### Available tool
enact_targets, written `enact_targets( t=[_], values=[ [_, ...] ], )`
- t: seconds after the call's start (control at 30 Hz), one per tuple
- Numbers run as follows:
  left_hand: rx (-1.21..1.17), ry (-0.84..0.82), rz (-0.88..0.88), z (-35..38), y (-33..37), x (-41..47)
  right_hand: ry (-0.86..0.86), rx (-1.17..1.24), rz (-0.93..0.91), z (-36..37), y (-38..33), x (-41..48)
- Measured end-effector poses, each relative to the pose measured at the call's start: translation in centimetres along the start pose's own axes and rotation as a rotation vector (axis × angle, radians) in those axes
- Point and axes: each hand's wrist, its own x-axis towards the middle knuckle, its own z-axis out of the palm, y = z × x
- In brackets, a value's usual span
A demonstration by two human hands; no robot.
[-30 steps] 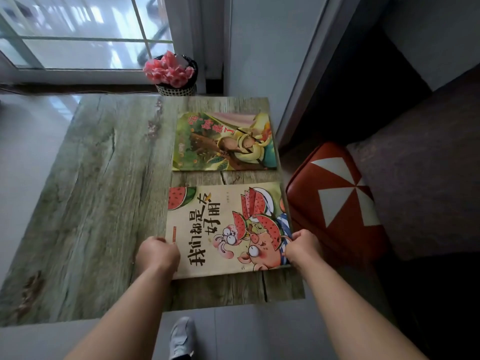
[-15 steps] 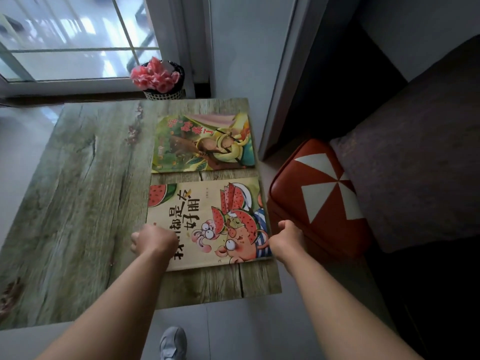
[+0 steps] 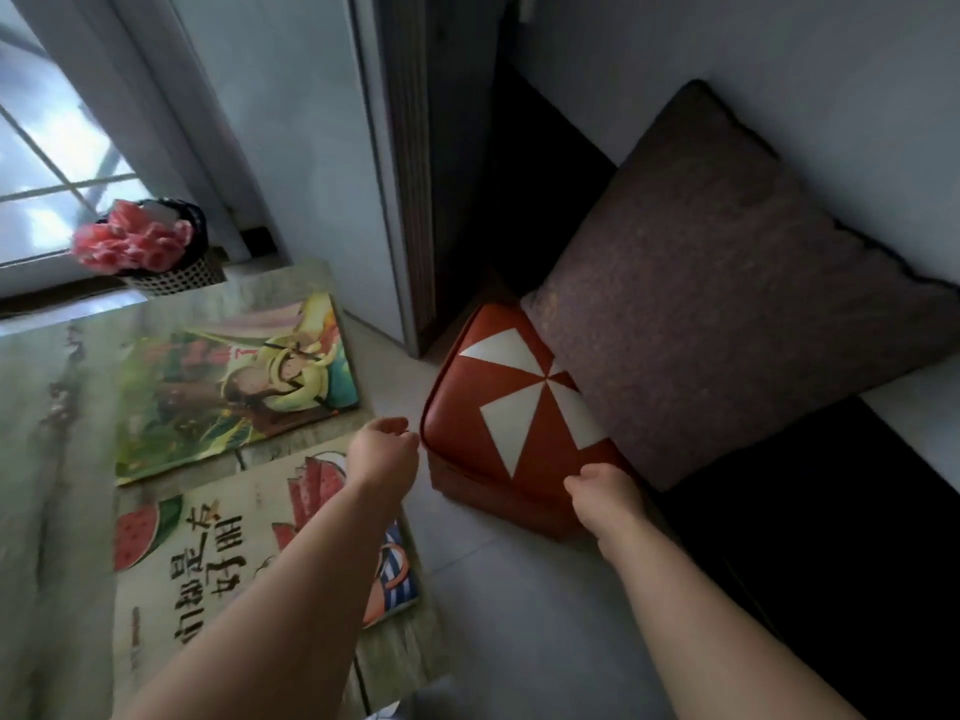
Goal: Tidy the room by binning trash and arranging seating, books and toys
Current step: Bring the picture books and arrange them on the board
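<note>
Two-handed flank on stool [image 3: 470, 407], ahead-right: left hand [image 3: 382, 449] loosely curled, empty, beside its left edge; right hand [image 3: 605, 493] nearer, curled at near corner, grip unclear.

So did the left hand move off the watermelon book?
Yes. The left hand went right, off the book, and now hovers beside the red stool.

Watermelon book [image 3: 208, 563]: the cover title runs sideways to the viewer. It reads 们都是好朋友, and its opening character is hidden. Green book [image 3: 234, 392]: the red title is blurred and only 了 is legible.
</note>
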Motion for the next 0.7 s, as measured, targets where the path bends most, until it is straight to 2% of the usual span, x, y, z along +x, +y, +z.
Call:
enact_targets(
  t=[0.23,0.47,0.63,0.7],
  values=[
    [0.163,-0.084,-0.039,6.5,1.3,6.1,0.050,0.155,0.180,-0.8,2.2,6.5],
    [0.358,-0.082,-0.072,10.3,0.1,14.3,0.102,0.394,0.360,0.5,3.1,12.4],
    [0.310,-0.038,-0.160,11.8,-2.2,18.9,0.281,0.609,0.386,0.1,5.6,16.0],
    [0.323,-0.010,-0.191,12.3,-3.5,20.6,0.229,0.723,0.363,0.1,6.8,18.3]
  ],
)
